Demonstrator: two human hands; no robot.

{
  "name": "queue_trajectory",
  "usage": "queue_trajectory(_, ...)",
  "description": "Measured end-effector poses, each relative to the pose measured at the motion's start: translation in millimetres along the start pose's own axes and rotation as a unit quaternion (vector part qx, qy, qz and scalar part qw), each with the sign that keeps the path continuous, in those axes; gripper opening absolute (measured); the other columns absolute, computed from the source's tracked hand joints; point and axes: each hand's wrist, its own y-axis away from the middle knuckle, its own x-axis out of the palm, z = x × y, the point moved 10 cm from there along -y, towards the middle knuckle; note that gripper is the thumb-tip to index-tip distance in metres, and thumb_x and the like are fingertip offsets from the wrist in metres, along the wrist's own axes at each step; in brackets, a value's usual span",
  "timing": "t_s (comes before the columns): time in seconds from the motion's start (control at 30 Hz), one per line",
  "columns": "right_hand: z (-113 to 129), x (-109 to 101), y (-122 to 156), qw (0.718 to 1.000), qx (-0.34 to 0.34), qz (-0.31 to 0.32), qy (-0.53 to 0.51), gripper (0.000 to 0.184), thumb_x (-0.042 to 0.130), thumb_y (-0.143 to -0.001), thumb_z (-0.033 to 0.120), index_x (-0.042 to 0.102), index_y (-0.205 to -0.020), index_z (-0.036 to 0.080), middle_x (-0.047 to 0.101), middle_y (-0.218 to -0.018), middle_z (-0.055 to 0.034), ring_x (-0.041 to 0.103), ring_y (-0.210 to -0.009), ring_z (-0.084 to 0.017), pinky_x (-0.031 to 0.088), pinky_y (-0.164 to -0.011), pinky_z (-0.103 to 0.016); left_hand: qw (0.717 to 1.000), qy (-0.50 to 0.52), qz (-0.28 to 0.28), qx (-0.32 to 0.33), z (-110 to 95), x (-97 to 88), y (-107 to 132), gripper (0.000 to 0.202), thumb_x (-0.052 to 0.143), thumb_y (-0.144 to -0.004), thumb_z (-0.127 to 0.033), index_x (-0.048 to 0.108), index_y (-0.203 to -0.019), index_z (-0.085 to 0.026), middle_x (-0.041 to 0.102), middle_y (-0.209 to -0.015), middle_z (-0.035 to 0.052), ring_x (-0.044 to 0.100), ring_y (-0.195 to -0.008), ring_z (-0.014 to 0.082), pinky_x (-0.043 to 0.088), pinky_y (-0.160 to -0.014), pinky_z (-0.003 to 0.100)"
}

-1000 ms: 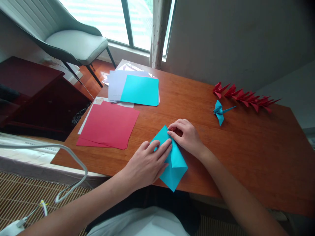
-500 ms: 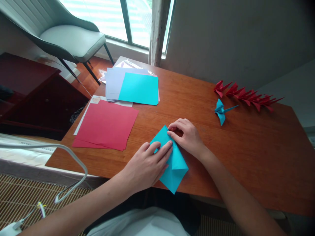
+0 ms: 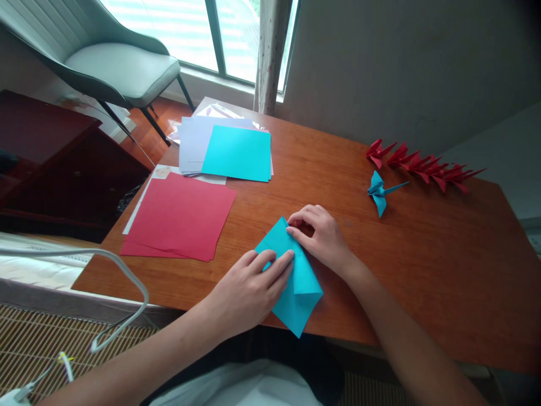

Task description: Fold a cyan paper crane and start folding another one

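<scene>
A turquoise sheet of origami paper point(image 3: 307, 277), partly folded, lies at the table's front edge with one corner sticking out over it. On its right side a flap is folded inward, and a loose fold shows lower down. My left hand point(image 3: 257, 287) rests across the sheet, fingers stretched out and pressing on its middle. At the far corner, my right hand point(image 3: 316, 234) pinches the folded edge between thumb and forefinger. The left thumb is mostly hidden beneath the hand.
Red paper sheets point(image 3: 177, 217) lie left on the wooden table point(image 3: 422, 270). Behind them, turquoise sheets point(image 3: 237, 152) sit on white paper point(image 3: 192, 146). A blue paper crane point(image 3: 378, 193) and several red paper cranes point(image 3: 426, 166) stand far right. A white cable point(image 3: 135, 276) hangs at left.
My left fingertips have slid slightly down the folded flap toward me. My right hand keeps its pinch at the far corner. The whole view has shifted a little.
</scene>
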Motion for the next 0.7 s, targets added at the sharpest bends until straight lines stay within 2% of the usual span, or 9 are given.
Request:
queue_trajectory(0.27,1.0,0.0,0.4,1.000,0.000,0.001,-0.002,0.004,0.071,-0.090,0.023,0.068,-0.092,0.025,0.069,-0.089,-0.0023,0.061,-0.087,-0.022,0.048,-0.082,-0.040,1.000,0.010,0.011,-0.007,2.0,0.3,-0.6,0.040,0.047,-0.101,-0.026,0.062,-0.137,-0.017,0.052,-0.153,0.0076,0.053,-0.111,0.0253,0.044,-0.089,0.037)
queue_trajectory(0.47,1.2,0.2,0.6,1.000,0.000,0.001,-0.002,0.003,0.070,-0.091,0.024,0.068,-0.092,0.025,0.070,-0.089,-0.0026,0.061,-0.088,-0.023,0.048,-0.082,-0.040,0.999,0.020,0.040,-0.006,2.0,4.1,-2.4,0.041,0.049,-0.100,-0.027,0.061,-0.137,-0.017,0.050,-0.154,0.0098,0.053,-0.113,0.0259,0.044,-0.090,0.038)
queue_trajectory(0.7,1.6,0.4,0.6,1.000,0.000,0.003,0.001,0.002,0.070,-0.091,0.024,0.068,-0.092,0.025,0.070,-0.090,-0.0026,0.061,-0.089,-0.023,0.048,-0.084,-0.040,0.999,0.024,0.031,-0.022,5.1,0.5,-4.3,0.041,0.046,-0.101,-0.027,0.061,-0.138,-0.017,0.049,-0.156,0.0087,0.054,-0.113,0.0255,0.042,-0.090,0.038)
